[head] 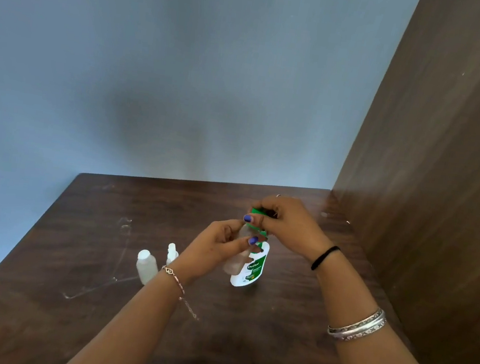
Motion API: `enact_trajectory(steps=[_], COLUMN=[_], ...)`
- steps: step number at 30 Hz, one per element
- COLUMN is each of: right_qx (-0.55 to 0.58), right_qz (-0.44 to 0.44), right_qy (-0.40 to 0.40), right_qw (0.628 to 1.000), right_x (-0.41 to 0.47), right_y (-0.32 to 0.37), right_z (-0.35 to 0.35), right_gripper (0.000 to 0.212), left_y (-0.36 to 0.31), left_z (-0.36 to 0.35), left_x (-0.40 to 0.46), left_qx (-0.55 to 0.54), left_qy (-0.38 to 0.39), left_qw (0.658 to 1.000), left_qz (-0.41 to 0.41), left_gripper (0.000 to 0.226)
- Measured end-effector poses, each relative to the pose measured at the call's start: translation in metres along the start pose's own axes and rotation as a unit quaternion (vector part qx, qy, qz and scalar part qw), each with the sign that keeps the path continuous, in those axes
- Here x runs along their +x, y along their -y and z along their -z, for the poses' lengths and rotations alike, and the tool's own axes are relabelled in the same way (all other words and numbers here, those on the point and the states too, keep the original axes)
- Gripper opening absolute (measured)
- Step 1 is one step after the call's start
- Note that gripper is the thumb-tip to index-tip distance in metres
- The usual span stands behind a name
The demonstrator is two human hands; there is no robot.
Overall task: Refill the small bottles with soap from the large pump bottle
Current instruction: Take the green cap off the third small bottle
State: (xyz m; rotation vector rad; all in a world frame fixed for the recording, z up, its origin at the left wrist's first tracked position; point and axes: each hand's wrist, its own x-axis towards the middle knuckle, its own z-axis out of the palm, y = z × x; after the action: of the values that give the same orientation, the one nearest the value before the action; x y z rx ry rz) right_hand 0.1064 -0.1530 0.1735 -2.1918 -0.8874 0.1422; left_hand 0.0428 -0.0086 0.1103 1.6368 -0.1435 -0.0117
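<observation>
The large white pump bottle [250, 269] with a green label stands on the dark wooden table [84, 224]. My right hand [285, 223] is curled over its green pump head [257, 211]. My left hand [213, 246] holds a small clear bottle [237, 259] up against the pump bottle, under the spout, with thumb and fingers pinching its neck. A second small bottle [145, 265] with a white cap stands on the table to the left. A third small bottle [171, 252] stands just behind my left wrist, partly hidden.
A brown wooden panel [431, 173] rises along the table's right side. A blue wall [185, 71] stands behind the table. White scratches and smears [124, 225] mark the table's left part.
</observation>
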Motion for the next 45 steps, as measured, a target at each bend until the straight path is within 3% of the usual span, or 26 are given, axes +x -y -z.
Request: enact_trajectory(steps=[6,11,14,17,20,22,24,26,28,30,35,38,40,42,45], right_qx=[0.028,-0.090,-0.125,-0.072,0.025,0.012,-0.076,-0.137,-0.105,-0.058,-0.126,-0.076,-0.061,-0.100,-0.115], right_qz=[-0.031,-0.090,-0.068,-0.001,0.011,-0.020,-0.044,-0.040,-0.009,0.003,-0.056,-0.037,-0.014,-0.025,-0.040], right_qy=[0.048,0.025,0.036,0.074,0.123,0.084,0.036,0.052,0.089,0.122,0.068,0.112,0.137,0.111,0.067], right_qw=[0.998,0.992,0.989,0.995,0.992,0.996,0.995,0.988,0.990,0.991,0.988,0.990,0.989,0.988,0.990], right_x=[0.005,0.006,0.005,0.002,-0.001,0.000,0.003,0.005,0.002,0.000,0.003,0.001,0.000,0.002,0.005], right_y=[0.003,0.013,0.015,0.008,0.004,0.006,0.010,0.010,0.009,0.009,0.014,0.012,0.012,0.014,0.013], right_z=[0.006,0.008,0.009,0.014,0.021,0.020,0.015,0.012,0.014,0.020,0.015,0.015,0.017,0.014,0.010], right_gripper=[0.019,0.029,0.028,0.010,0.025,0.025,0.028,0.027,0.016,0.025,0.036,0.021,0.032,0.035,0.023], left_y=[-0.004,0.000,-0.001,-0.003,-0.003,-0.003,-0.002,-0.002,-0.001,0.000,0.002,0.003,0.004,0.005,0.004], left_z=[-0.003,-0.004,-0.006,-0.003,-0.001,0.000,-0.001,-0.002,-0.003,-0.002,-0.001,-0.001,0.001,0.002,0.000], left_x=[0.001,0.001,0.000,-0.003,-0.007,-0.008,-0.008,-0.008,-0.009,-0.010,-0.010,-0.011,-0.012,-0.011,-0.010], left_qx=[0.031,0.054,0.046,0.016,-0.013,-0.015,-0.009,-0.011,-0.019,-0.026,-0.014,-0.036,-0.045,-0.043,-0.043], left_qy=[-0.055,-0.059,-0.062,-0.051,-0.051,-0.056,-0.052,-0.046,-0.044,-0.049,-0.046,-0.039,-0.045,-0.047,-0.040], left_qw=[0.998,0.997,0.997,0.999,0.999,0.998,0.998,0.999,0.999,0.998,0.999,0.998,0.998,0.998,0.998], left_qz=[-0.023,-0.020,-0.018,-0.003,0.010,0.011,0.014,0.019,0.021,0.022,0.025,0.023,0.020,0.017,0.015], left_gripper=[0.013,0.025,0.025,0.026,0.027,0.022,0.022,0.021,0.020,0.020,0.025,0.028,0.031,0.033,0.028])
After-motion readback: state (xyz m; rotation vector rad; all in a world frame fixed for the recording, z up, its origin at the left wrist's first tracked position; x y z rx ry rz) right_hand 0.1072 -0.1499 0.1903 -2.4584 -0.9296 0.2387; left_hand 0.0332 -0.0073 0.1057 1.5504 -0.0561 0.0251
